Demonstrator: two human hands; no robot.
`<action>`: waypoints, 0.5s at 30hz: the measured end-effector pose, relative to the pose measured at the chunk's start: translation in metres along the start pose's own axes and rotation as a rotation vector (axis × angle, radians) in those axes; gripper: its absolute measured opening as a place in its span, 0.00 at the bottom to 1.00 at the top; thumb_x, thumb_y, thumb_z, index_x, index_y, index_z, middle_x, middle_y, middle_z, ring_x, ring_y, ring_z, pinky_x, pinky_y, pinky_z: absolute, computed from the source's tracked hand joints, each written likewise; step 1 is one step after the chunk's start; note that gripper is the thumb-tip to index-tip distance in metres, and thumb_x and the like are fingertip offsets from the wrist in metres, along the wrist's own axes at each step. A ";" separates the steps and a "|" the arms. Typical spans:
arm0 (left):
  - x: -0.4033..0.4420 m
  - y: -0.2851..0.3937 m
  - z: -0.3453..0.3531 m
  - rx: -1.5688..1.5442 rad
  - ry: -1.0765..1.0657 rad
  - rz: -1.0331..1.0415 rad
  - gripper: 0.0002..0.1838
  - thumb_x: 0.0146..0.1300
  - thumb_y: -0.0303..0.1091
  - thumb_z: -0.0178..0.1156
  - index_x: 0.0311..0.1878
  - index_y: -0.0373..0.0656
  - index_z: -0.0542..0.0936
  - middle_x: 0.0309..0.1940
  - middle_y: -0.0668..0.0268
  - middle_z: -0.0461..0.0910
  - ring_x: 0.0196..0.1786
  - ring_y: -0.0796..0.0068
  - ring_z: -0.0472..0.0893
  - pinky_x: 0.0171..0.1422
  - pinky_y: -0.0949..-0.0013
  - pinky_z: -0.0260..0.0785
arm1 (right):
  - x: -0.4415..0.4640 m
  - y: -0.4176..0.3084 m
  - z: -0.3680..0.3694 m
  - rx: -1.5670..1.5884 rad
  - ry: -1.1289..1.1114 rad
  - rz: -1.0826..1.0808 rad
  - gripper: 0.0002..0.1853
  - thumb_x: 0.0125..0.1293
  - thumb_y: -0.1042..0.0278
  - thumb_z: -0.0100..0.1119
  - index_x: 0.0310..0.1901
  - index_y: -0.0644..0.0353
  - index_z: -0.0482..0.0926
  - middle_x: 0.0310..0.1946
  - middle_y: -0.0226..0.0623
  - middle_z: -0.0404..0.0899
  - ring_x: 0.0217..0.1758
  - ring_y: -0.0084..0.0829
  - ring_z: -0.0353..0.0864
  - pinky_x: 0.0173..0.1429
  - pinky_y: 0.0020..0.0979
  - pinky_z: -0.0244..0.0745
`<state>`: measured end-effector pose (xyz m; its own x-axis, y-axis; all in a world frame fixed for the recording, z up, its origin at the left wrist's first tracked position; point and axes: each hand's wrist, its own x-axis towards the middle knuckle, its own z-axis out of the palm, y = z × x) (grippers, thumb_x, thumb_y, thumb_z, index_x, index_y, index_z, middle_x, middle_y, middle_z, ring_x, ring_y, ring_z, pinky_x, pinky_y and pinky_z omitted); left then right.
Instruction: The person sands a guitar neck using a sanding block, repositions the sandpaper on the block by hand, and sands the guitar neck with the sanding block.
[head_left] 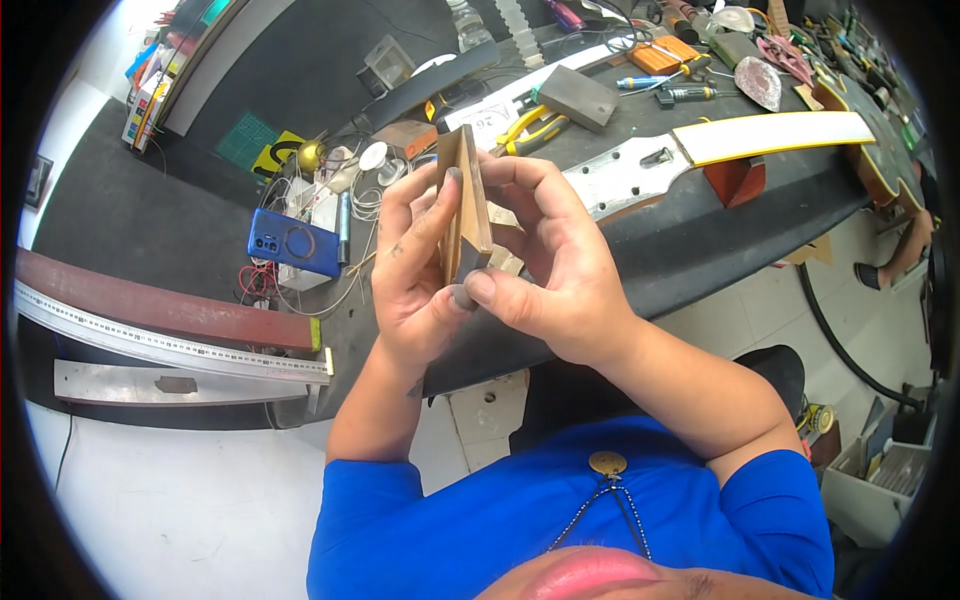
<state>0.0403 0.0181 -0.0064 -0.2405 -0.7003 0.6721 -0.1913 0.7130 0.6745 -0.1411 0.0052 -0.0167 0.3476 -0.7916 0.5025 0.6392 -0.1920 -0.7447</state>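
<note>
Both of my hands hold a small brown block with dark edges upright above the front edge of the bench. My left hand grips its left side, with fingers along the face and the thumb at the bottom. My right hand curls around the right side, its thumb pressed near the lower corner beside the left thumb. Right of my hands lies a guitar neck with a white, yellow-edged strip on it and a pale headstock, resting on a red-brown support.
A blue phone and tangled cables lie left of my hands. Yellow-handled pliers and a grey block are behind them. A long ruler and a dark red beam lie at left. Another person's leg shows at far right.
</note>
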 end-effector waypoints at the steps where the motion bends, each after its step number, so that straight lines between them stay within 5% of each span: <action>1: 0.000 -0.001 -0.001 -0.015 0.003 -0.005 0.49 0.71 0.64 0.70 0.81 0.33 0.73 0.78 0.47 0.62 0.75 0.52 0.75 0.74 0.53 0.75 | 0.000 -0.001 0.000 -0.002 0.002 0.002 0.44 0.66 0.61 0.78 0.77 0.63 0.63 0.78 0.46 0.66 0.85 0.40 0.63 0.84 0.49 0.64; 6: -0.003 0.002 0.003 -0.059 0.076 -0.039 0.47 0.69 0.59 0.73 0.80 0.32 0.73 0.78 0.48 0.63 0.76 0.53 0.74 0.77 0.53 0.72 | -0.002 0.000 0.005 0.028 0.043 -0.010 0.42 0.67 0.61 0.77 0.77 0.64 0.64 0.73 0.45 0.72 0.81 0.37 0.70 0.82 0.45 0.70; 10: 0.001 0.011 0.020 -0.181 0.197 -0.102 0.48 0.63 0.53 0.78 0.79 0.32 0.73 0.76 0.49 0.65 0.78 0.56 0.72 0.81 0.53 0.68 | -0.005 -0.003 0.010 0.106 0.031 0.042 0.39 0.72 0.68 0.69 0.79 0.66 0.61 0.75 0.49 0.70 0.84 0.40 0.68 0.84 0.45 0.68; 15: 0.000 -0.001 -0.002 0.006 0.095 -0.092 0.55 0.55 0.52 0.82 0.81 0.32 0.69 0.75 0.49 0.66 0.78 0.54 0.72 0.82 0.52 0.66 | -0.011 0.005 0.015 0.124 0.017 0.025 0.37 0.74 0.75 0.60 0.80 0.69 0.56 0.79 0.54 0.65 0.88 0.44 0.62 0.86 0.46 0.66</action>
<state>0.0421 0.0171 -0.0068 -0.1302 -0.7626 0.6337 -0.2139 0.6457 0.7331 -0.1316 0.0213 -0.0189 0.3541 -0.8051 0.4759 0.7108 -0.0991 -0.6964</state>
